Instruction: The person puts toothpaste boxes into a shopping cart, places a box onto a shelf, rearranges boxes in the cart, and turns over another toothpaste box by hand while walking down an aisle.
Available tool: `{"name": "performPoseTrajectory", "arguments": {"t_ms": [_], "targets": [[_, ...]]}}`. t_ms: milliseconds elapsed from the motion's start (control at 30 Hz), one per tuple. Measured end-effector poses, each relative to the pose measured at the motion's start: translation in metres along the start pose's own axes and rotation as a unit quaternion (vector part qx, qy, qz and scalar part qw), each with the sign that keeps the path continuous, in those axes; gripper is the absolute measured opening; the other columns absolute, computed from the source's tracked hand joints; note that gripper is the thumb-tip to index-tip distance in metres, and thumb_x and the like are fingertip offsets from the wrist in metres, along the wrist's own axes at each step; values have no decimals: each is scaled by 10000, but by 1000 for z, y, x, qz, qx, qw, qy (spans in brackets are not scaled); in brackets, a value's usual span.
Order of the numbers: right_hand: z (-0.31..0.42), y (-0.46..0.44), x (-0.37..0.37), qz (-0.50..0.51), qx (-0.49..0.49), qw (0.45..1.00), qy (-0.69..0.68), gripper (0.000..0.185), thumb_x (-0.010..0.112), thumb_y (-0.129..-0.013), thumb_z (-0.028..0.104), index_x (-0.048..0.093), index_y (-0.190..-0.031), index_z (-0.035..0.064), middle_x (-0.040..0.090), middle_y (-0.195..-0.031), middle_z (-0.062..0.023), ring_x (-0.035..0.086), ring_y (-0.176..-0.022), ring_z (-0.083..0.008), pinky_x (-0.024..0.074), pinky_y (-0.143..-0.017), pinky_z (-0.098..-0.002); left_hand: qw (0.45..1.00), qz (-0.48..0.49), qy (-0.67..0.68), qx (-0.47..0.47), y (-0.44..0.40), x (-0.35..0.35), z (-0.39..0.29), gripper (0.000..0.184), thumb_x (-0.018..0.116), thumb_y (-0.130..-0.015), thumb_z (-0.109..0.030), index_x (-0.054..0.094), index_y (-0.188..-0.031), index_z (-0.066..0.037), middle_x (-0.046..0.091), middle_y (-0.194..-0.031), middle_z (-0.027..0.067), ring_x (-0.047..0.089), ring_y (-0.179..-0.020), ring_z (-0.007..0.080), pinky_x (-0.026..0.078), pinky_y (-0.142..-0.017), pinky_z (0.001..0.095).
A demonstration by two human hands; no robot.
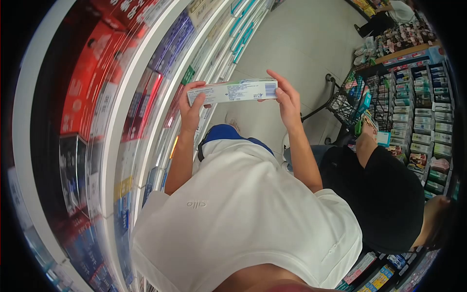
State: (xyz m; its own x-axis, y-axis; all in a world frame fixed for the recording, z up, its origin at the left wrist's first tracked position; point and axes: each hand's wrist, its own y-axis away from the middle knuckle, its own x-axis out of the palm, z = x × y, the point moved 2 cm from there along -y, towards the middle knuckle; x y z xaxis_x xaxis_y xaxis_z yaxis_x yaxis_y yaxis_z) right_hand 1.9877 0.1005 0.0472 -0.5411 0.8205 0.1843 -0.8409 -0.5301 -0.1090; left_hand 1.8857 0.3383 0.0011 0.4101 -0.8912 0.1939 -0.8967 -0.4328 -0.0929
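Note:
A long, narrow white box (232, 91) with small print and a barcode near its right end is stretched level between my two hands, above the floor. My left hand (193, 103) grips the box's left end, thumb on the printed face. At the other end, my right hand (287, 96) pinches the box near the barcode, with the index finger raised along its upper corner.
Shelves (127, 92) of boxed goods curve along the left. To the right, a person in black (384, 190) reaches with packages over a black cart (348, 100). Display racks (413, 117) stand beyond, and another person (384, 22) is at the top right.

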Motion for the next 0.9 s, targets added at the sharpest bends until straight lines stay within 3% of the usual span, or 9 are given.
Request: {"name": "performPoseTrajectory", "arguments": {"t_ms": [67,133,267,367,433,667,733,900], "targets": [[-1,-25,-12,-2,-1,1000,19,488,438,-910,180,423,-1328,-72,619,-1010,-137,638,-886,-218,491,-823,-320,1000,-2,0,0,-28,10,3,325,568,-879,-193,537,-1128,13,611,-963,102,579,-750,133,472,-595,248],[-3,-45,-24,-24,-27,999,-5,440,428,-903,88,445,-1320,-50,599,-968,-122,628,-857,-200,512,-781,-315,1000,11,4,-4,-53,21,6,328,566,-877,-196,535,-1123,19,607,-962,100,576,-751,134,466,-596,252],[-5,-75,-46,-41,-24,998,-37,440,433,-900,86,447,-1316,-54,611,-979,-134,632,-850,-203,510,-778,-313,1000,9,-17,-9,-90,38,5,327,564,-876,-199,535,-1114,24,606,-940,96,573,-740,133,465,-599,252],[-8,-97,-61,-40,-14,999,-34,441,434,-900,96,448,-1312,-59,620,-992,-143,638,-840,-205,511,-778,-313,1000,12,12,-26,-110,44,15,284,602,-867,-148,550,-1104,-1,613,-930,79,590,-733,113,494,-582,234],[-12,-115,-69,-27,-12,999,-21,485,458,-906,180,435,-1310,-86,617,-1010,-143,637,-868,-211,515,-784,-327,1000,13,12,-25,-124,48,19,281,602,-869,-153,552,-1102,-4,615,-936,82,598,-748,117,503,-583,234],[-21,-183,-108,3,-9,999,-38,478,463,-911,192,445,-1303,-81,627,-990,-142,642,-856,-214,516,-779,-326,999,-37,-8,-18,-174,78,31,282,597,-869,-148,550,-1110,-10,619,-950,86,604,-768,122,505,-583,229],[-22,-202,-126,13,7,998,-58,408,460,-898,95,483,-1276,-56,622,-1000,-136,634,-868,-199,524,-770,-318,998,-58,-29,-10,-193,95,32,306,560,-881,-181,537,-1112,18,611,-918,92,577,-725,124,474,-588,243],[-16,-253,-184,33,-21,997,-72,380,459,-907,96,500,-1258,-45,601,-1004,-119,628,-880,-199,531,-767,-318,997,-67,-35,6,-244,146,45,307,548,-886,-181,535,-1118,18,614,-904,91,580,-721,127,474,-587,243]]}}
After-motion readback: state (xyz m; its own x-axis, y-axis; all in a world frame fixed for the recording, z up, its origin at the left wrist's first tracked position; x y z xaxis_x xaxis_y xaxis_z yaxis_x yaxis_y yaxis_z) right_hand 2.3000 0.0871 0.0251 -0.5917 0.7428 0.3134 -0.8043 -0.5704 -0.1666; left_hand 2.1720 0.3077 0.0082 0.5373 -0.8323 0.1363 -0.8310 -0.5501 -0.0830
